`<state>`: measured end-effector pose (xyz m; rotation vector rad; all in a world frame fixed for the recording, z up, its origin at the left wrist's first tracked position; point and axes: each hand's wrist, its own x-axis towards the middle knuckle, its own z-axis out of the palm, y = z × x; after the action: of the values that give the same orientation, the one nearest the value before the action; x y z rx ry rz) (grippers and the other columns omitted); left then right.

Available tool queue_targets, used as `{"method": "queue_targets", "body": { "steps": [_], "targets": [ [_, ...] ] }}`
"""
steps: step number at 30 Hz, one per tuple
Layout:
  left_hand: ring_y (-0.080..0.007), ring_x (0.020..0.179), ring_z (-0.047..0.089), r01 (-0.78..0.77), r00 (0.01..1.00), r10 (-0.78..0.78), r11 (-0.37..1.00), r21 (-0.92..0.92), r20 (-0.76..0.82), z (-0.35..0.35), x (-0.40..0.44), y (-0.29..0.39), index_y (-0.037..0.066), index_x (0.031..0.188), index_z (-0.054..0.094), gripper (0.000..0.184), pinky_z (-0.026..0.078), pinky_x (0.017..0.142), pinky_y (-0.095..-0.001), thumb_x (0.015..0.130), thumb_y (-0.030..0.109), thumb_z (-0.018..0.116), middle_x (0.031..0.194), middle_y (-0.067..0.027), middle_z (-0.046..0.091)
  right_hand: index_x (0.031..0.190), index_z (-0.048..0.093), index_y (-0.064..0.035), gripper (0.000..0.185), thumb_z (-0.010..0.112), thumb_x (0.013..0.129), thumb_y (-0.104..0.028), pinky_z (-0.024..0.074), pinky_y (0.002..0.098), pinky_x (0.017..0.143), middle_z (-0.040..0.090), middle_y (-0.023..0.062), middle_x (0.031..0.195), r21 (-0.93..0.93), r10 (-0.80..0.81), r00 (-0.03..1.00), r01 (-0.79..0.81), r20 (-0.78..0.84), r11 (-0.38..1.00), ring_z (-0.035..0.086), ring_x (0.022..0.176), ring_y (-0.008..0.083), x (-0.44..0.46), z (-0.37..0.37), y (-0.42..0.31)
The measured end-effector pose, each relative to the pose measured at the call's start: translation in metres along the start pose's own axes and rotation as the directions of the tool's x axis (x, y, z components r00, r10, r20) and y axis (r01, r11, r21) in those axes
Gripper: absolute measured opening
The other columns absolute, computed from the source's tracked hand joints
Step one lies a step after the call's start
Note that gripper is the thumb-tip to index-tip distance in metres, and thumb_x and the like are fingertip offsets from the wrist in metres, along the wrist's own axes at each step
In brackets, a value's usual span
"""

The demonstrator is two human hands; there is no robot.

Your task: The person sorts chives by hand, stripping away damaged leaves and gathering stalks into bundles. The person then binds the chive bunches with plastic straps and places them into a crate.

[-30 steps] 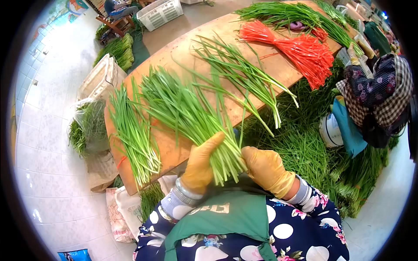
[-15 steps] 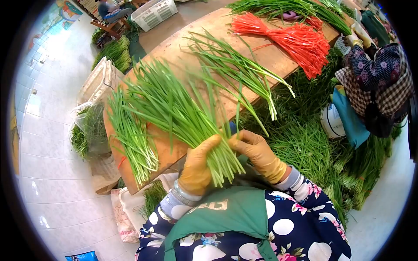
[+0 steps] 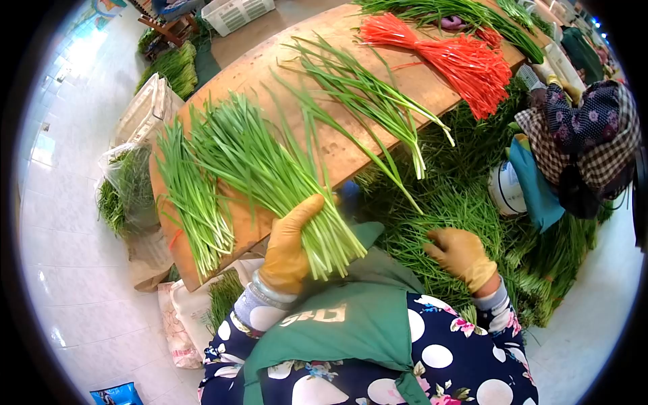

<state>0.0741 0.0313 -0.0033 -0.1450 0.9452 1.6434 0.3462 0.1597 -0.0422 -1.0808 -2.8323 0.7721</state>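
Note:
My left hand, in a yellow glove, is closed around the lower stalks of a thick bunch of garlic chives. Its pale cut ends point toward my apron, and the leafy tops lie over the table. My right hand, gloved as well, is above the heap of loose chives to the right of the table. Its fingers are loosely bent and apart, and nothing shows in them. Another bundle of chives lies at the table's left end. Several loose chives are spread across the middle.
The wooden table curves away ahead, carrying a bundle of red ties and more chives. A co-worker is at the right, beside a white bucket. Crates and a plastic bag of greens stand on the floor.
My right hand has left the bunch and moved right and down over the heap. My left hand still grips the bunch, slightly lower and further left in view.

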Motion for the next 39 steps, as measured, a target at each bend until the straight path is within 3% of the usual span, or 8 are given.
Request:
{"method": "queue_targets", "body": {
  "steps": [4, 7, 12, 15, 17, 27, 31, 39],
  "targets": [
    [-0.0251, 0.081, 0.069, -0.016, 1.000, 0.014, 0.995, 0.096, 0.013, 0.002, -0.003, -0.006, -0.001, 0.113, 0.060, 0.026, 0.060, 0.071, -0.0361, 0.089, 0.009, 0.061, 0.102, -0.0149, 0.067, 0.097, 0.065, -0.0057, 0.034, 0.060, 0.089, -0.038, 0.0521, 0.0394, 0.065, 0.067, 0.0135, 0.086, 0.296, -0.231, 0.921, 0.326, -0.314, 0.898, 0.065, 0.076, 0.0320, 0.021, -0.026, -0.075],
    [-0.0258, 0.092, 0.067, 0.023, 0.999, -0.024, 0.999, 0.034, 0.032, 0.001, -0.005, -0.014, -0.001, 0.117, 0.059, 0.030, 0.058, 0.081, -0.0390, 0.089, 0.011, 0.061, 0.107, -0.0151, 0.066, 0.101, 0.060, -0.0042, 0.032, 0.054, 0.093, -0.035, 0.0498, 0.0455, 0.064, 0.064, 0.0205, 0.082, 0.400, -0.279, 0.960, 0.246, 0.025, 0.883, 0.063, 0.076, 0.0391, 0.040, -0.019, -0.098],
    [-0.0241, 0.120, 0.054, 0.010, 0.940, 0.037, 0.991, -0.136, 0.340, 0.007, -0.013, -0.011, 0.002, 0.139, 0.040, 0.050, 0.036, 0.110, -0.0416, 0.093, 0.019, 0.053, 0.130, -0.0132, 0.056, 0.093, 0.055, -0.0034, 0.026, 0.051, 0.093, -0.029, 0.0471, 0.0486, 0.062, 0.061, 0.0230, 0.074, 0.535, -0.415, 0.908, 0.376, -0.052, 0.756, 0.059, 0.071, 0.0435, 0.045, -0.002, -0.106],
    [-0.0223, 0.116, 0.056, 0.214, 0.839, -0.070, 0.954, -0.209, 0.539, -0.013, -0.003, -0.008, 0.002, 0.143, 0.032, 0.060, 0.035, 0.111, -0.0413, 0.091, 0.019, 0.056, 0.127, -0.0095, 0.057, 0.094, 0.055, -0.0041, 0.023, 0.050, 0.092, -0.027, 0.0473, 0.0484, 0.061, 0.060, 0.0232, 0.072, 0.572, -0.454, 0.890, 0.398, -0.050, 0.717, 0.059, 0.069, 0.0431, 0.044, 0.004, -0.106],
    [-0.0113, 0.075, 0.051, 0.217, 0.824, -0.055, 0.950, -0.224, 0.564, -0.004, -0.007, -0.008, 0.006, 0.148, 0.021, 0.072, 0.043, 0.099, -0.0374, 0.089, 0.018, 0.062, 0.085, 0.0010, 0.048, 0.095, 0.055, -0.0036, 0.022, 0.051, 0.091, -0.025, 0.0477, 0.0473, 0.061, 0.060, 0.0230, 0.072, 0.635, -0.475, 0.879, 0.395, -0.049, 0.664, 0.059, 0.069, 0.0428, 0.040, 0.008, -0.104],
    [-0.0151, 0.078, 0.061, 0.090, 0.939, -0.026, 0.981, -0.171, 0.344, -0.014, 0.008, 0.000, 0.001, 0.111, 0.057, 0.022, 0.053, 0.072, -0.0323, 0.091, 0.011, 0.060, 0.098, -0.0066, 0.062, 0.104, 0.063, -0.0046, 0.022, 0.055, 0.093, -0.022, 0.0510, 0.0374, 0.072, 0.066, 0.0156, 0.090, -0.011, -0.118, 0.908, 0.125, -0.403, 0.992, 0.064, 0.086, 0.0306, 0.038, -0.005, -0.016],
    [-0.0299, 0.115, 0.058, 0.111, 0.980, -0.099, 0.992, -0.064, 0.172, 0.000, 0.004, -0.013, 0.001, 0.108, 0.060, 0.019, 0.048, 0.099, -0.0441, 0.091, 0.009, 0.057, 0.128, -0.0169, 0.056, 0.104, 0.059, -0.0042, 0.024, 0.051, 0.097, -0.026, 0.0506, 0.0398, 0.067, 0.065, 0.0180, 0.086, 0.727, -0.097, 0.986, 0.165, -0.134, 0.667, 0.064, 0.076, 0.0347, 0.052, 0.017, -0.043],
    [-0.0200, 0.097, 0.061, 0.058, 0.849, -0.013, 0.996, -0.069, 0.528, -0.010, 0.011, -0.003, 0.006, 0.136, 0.041, 0.050, 0.048, 0.097, -0.0418, 0.089, 0.013, 0.057, 0.106, -0.0097, 0.061, 0.088, 0.056, -0.0050, 0.022, 0.051, 0.094, -0.026, 0.0471, 0.0474, 0.059, 0.059, 0.0210, 0.071, 0.565, -0.450, 0.872, 0.474, -0.193, 0.676, 0.059, 0.067, 0.0421, 0.048, 0.009, -0.089]
  ]
}}
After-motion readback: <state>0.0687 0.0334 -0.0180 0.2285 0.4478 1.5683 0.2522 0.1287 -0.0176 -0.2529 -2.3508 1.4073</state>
